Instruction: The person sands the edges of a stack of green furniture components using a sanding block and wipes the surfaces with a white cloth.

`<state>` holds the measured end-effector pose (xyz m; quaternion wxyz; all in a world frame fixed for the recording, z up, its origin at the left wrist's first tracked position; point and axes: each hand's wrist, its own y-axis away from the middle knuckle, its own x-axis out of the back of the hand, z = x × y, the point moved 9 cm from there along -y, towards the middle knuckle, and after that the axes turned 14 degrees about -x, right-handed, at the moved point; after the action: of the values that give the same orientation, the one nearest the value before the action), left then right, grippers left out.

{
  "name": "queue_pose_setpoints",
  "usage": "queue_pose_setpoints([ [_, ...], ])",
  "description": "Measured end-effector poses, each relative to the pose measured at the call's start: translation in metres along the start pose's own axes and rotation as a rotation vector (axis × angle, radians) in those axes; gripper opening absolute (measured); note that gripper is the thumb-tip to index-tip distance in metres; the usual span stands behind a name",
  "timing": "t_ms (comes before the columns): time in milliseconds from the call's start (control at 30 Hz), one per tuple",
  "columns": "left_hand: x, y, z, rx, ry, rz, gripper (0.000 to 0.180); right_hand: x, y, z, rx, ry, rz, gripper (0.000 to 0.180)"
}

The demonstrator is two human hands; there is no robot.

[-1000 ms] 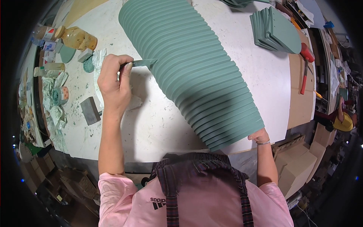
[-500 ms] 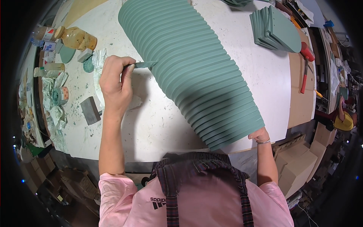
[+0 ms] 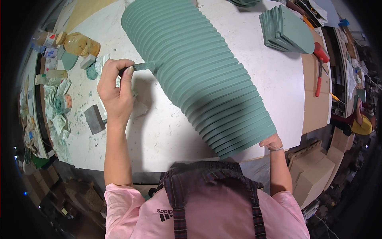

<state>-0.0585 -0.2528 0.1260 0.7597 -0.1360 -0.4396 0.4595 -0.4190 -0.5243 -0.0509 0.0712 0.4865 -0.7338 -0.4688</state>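
A long row of thin, round-ended green panels (image 3: pixel 203 75), stacked face to face like fanned slats, lies slantwise across the white table. My left hand (image 3: pixel 115 85) is closed round a putty knife (image 3: pixel 144 66) with a green-smeared blade. The blade's tip meets the rounded left edges of the panels. At the near right end of the row, my right hand (image 3: pixel 272 142) is closed against the corner of the last panels; some of its fingers are hidden behind them.
Left on the table (image 3: pixel 159 139) are a jar of yellowish liquid (image 3: pixel 81 44), a green-filled tub (image 3: pixel 92 71), a grey block (image 3: pixel 94 119) and crumpled rags (image 3: pixel 59 121). At right lie more green panels (image 3: pixel 292 32) and a red mallet (image 3: pixel 321 53). Another person (image 3: pixel 361 123) is far right.
My left hand and the putty knife have shifted slightly left, drawing the blade a little outward along the panel edges. My right hand keeps its place at the near corner.
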Motion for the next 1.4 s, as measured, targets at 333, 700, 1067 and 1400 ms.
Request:
queue_pose_setpoints([
  [333, -0.019, -0.016, 0.005, 0.042, 0.152, -0.075, 0.005, -0.008, 0.012, -0.022, 0.103, 0.214, 0.056, 0.095],
  [700, -0.041, -0.043, 0.011, 0.083, 0.169, -0.130, 0.005, -0.008, 0.017, -0.007, 0.092, 0.193, 0.086, 0.091],
  [1067, -0.050, -0.056, -0.017, 0.140, 0.182, -0.123, 0.009, -0.013, 0.013, -0.015, 0.257, 0.255, -0.003, 0.095],
  [1400, -0.057, -0.063, -0.029, 0.230, 0.317, -0.110, 0.012, -0.014, 0.013, -0.019, 0.298, 0.225, -0.003, 0.104],
])
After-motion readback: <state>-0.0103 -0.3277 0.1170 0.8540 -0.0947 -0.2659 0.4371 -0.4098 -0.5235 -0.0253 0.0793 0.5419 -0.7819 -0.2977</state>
